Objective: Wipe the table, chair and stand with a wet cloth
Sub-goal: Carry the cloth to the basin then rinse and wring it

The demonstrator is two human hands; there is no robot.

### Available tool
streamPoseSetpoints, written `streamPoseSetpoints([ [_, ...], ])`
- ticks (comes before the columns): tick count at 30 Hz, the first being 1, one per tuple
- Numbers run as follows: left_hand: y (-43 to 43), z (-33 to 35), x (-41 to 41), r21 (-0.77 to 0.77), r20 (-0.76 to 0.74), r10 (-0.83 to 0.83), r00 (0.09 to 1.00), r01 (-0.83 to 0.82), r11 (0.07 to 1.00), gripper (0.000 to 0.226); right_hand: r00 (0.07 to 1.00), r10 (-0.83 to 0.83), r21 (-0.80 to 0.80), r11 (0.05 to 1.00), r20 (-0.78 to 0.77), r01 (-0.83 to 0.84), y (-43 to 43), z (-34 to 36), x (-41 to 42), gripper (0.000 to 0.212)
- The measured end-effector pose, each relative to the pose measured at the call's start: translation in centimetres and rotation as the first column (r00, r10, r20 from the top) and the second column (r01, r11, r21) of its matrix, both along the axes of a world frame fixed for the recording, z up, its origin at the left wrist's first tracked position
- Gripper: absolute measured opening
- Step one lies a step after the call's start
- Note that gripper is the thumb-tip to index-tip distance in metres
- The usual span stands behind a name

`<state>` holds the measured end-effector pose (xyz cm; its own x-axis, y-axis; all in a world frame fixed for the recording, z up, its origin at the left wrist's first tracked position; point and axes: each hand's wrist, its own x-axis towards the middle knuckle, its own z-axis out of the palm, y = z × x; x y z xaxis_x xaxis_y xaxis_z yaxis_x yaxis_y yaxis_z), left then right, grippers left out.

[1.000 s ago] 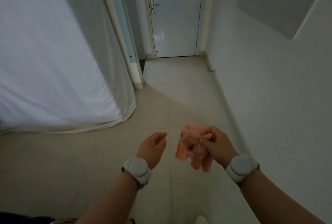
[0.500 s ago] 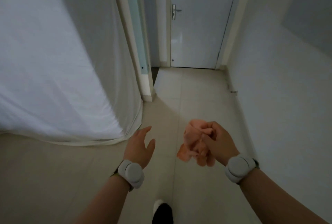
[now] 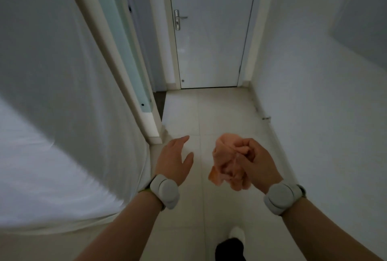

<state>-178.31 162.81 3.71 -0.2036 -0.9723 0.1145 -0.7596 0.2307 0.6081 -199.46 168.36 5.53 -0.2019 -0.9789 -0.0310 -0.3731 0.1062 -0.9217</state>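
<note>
Presently, a crumpled peach-orange cloth [image 3: 226, 164] is held bunched in the right hand [image 3: 257, 162]. The fingers are curled tightly round its upper part, and loose folds hang below the fist. The cloth is carried in the air above the pale tiled floor [image 3: 219, 114], in front of the body and a little right of centre. Whether it is wet cannot be told.

The left hand [image 3: 173, 160] is held near the cloth but apart from it, palm turned inward. Its fingers are relaxed and slightly spread, and nothing is gripped by it. A grey band is worn on each wrist: the left wristband [image 3: 165, 190] and the right wristband [image 3: 282, 197].

Ahead, a white door [image 3: 211, 40] with a metal lever handle [image 3: 180, 17] is seen closed at the end of a narrow passage. On the left, a white draped sheet [image 3: 52, 114] reaches down to the floor. Beside it a pale frame with a frosted greenish panel [image 3: 125, 51] is seen. On the right, the passage is bounded by a plain white wall [image 3: 314, 93] running up to the door. At the bottom edge, a white shoe [image 3: 236, 234] and a dark trouser leg [image 3: 229, 250] are seen over the tiles.
</note>
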Motion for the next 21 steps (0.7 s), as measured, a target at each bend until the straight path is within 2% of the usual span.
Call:
streamPoseSetpoints([
  [3, -6.2, -0.4, -2.3, -0.005, -0.012, -0.001, 1.000, 0.001, 1.000, 0.049, 1.000, -0.021, 0.001, 1.000, 0.012, 0.021, -6.4, -0.4, -2.1, 0.022],
  [12, -23.5, 1.4, -8.9, 0.023, -0.046, 0.083, 0.995, -0.082, 0.996, 0.049, 0.997, 0.083, 0.003, 0.997, -0.005, -0.083, -25.8, 2.0, -8.9, 0.017],
  [21, -39.2, 0.2, -8.6, 0.079, -0.038, 0.188, 0.981, -0.185, 0.980, 0.047, 0.975, 0.203, -0.055, 0.977, -0.087, -0.208, -45.1, 1.5, -9.0, 0.018],
])
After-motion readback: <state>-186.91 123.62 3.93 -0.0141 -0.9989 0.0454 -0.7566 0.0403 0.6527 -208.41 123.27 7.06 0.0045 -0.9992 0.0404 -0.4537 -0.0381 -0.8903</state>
